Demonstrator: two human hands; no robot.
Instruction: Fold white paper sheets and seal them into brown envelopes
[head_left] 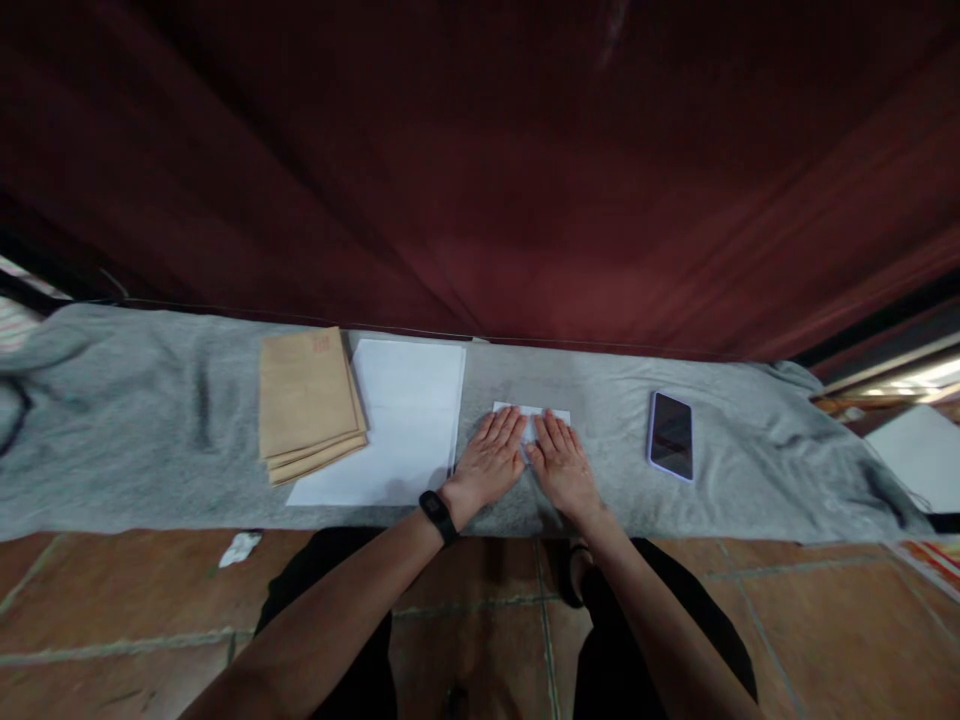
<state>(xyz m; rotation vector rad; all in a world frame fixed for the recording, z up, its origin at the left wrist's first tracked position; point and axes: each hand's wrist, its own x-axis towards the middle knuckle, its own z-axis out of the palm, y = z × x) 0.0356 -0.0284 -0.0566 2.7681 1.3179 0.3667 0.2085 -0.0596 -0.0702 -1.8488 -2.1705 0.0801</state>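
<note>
A small piece of white paper (531,432), seemingly folded, lies on the grey cloth in front of me. My left hand (493,455) rests flat on its left part, fingers stretched out and pointing away from me. On the right part lies my right hand (562,465), also flat with fingers extended. The two thumbs nearly meet over the paper, and most of it is hidden under the hands. Left of my hands are larger white sheets (416,420), partly covered by a stack of brown envelopes (307,395) with a red print in one corner.
A phone with a purple case (671,437) lies on the grey cloth (607,385) to the right. Behind the narrow covered surface rises a dark red panel (495,200). Below are brown floor tiles (487,620) with a crumpled white scrap (240,548).
</note>
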